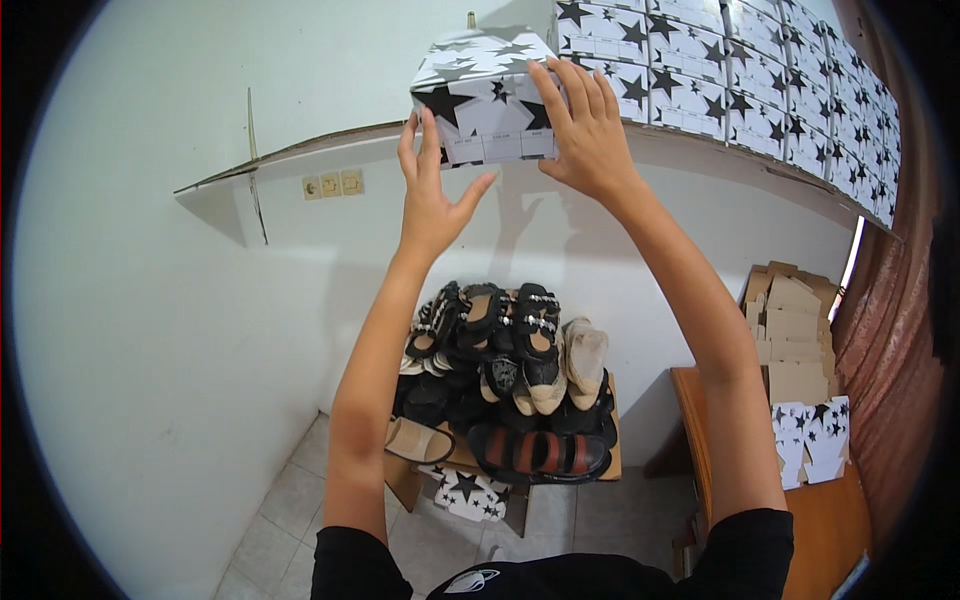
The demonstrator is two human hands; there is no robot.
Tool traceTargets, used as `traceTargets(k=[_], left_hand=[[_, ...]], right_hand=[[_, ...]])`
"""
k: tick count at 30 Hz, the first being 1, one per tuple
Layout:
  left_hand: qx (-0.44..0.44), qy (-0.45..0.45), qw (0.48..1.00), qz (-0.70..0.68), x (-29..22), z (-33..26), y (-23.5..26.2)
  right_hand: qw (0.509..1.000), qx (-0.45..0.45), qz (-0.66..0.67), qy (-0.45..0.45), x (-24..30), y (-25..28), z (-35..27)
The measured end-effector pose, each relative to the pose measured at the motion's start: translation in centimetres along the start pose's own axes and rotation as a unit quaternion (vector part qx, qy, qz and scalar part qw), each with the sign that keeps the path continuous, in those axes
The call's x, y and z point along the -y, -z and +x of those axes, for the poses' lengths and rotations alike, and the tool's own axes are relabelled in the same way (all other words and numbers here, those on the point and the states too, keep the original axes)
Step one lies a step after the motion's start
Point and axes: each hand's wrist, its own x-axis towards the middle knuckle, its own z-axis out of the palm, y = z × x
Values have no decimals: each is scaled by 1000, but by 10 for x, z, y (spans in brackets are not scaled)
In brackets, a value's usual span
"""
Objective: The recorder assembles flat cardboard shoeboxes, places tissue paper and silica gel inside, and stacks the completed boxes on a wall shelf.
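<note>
Raised in front of the wall shelf (330,142) is a white shoebox (500,128) patterned with black stars. My left hand (435,195) has its fingers against the box's left side, the thumb spread below the lower edge. On the other side, my right hand (590,130) grips the right end, fingers over the upper corner and thumb near the bottom. The box hides the stretch of shelf behind it, so I cannot tell whether it touches the shelf. Similar star-printed boxes (690,95) stand stacked just right of it.
Below, sandals and shoes (500,350) are piled on a small wooden table (605,468), with star-printed cardboard (465,495) underneath. At right, a wooden desk (820,525) bears flattened cardboard (795,335) beside a brown curtain (890,330). Wall sockets (332,184) sit under the shelf.
</note>
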Motion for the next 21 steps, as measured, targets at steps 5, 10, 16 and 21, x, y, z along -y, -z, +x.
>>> traceTargets(k=[5,10,16,21], left_hand=[[63,61,995,-50,53,41,-20],[84,103,988,84,88,68,-45],[165,174,960,144,105,84,-62],[219,200,947,127,118,95,-68]], right_hand=[[998,54,-30,-16,-27,-36,26],[990,128,-38,-37,-64,-64,36],[966,205,-159,7,-98,-84,29],[959,214,-182,22,-96,-97,22]])
